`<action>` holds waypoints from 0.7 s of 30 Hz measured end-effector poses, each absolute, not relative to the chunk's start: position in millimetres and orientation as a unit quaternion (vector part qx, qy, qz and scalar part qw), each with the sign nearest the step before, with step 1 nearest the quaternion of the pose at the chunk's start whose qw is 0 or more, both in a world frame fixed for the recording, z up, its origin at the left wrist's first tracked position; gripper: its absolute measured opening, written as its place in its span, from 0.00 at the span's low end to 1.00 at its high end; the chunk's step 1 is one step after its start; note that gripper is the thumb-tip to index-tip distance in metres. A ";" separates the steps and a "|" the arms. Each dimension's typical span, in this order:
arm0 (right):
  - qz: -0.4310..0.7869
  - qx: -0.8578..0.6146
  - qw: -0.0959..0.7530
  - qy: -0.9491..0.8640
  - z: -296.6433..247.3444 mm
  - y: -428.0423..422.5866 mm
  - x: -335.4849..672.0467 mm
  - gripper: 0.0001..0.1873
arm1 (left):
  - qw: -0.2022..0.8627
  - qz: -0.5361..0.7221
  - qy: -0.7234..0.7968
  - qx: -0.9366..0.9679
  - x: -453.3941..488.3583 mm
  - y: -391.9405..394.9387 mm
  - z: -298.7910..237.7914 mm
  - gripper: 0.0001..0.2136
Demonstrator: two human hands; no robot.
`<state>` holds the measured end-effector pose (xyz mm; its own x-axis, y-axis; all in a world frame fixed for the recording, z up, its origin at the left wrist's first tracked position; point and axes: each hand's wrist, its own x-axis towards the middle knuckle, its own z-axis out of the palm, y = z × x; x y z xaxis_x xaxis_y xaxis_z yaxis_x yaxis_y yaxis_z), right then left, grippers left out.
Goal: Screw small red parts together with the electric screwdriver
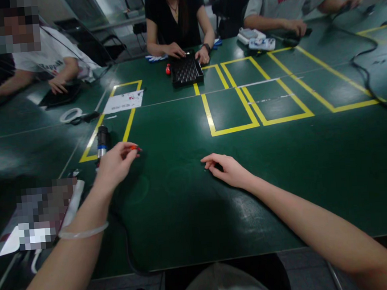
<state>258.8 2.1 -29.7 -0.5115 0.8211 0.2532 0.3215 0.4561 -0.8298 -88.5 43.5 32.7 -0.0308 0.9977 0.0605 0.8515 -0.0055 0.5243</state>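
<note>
My left hand is pinched around a small red piece with a dark tip, held just above the green table; its exact kind is too small to tell. Just behind that hand is a black and silver cylindrical tool with a blue ring, its lower part hidden by my fingers. My right hand hovers low over the tabletop to the right, fingers loosely bent and thumb apart, with nothing visible in it.
Across the table, a person's hands rest at a black tray with rows of pockets, beside a small red object. Yellow tape outlines, a printed sheet, a white tape roll and a dark cable lie about.
</note>
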 end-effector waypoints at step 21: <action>0.608 -0.376 0.308 -0.627 -28.8 -6.0 243.5 0.11 | 0.406 0.170 0.395 0.807 27.5 -10.5 -1.4 0.21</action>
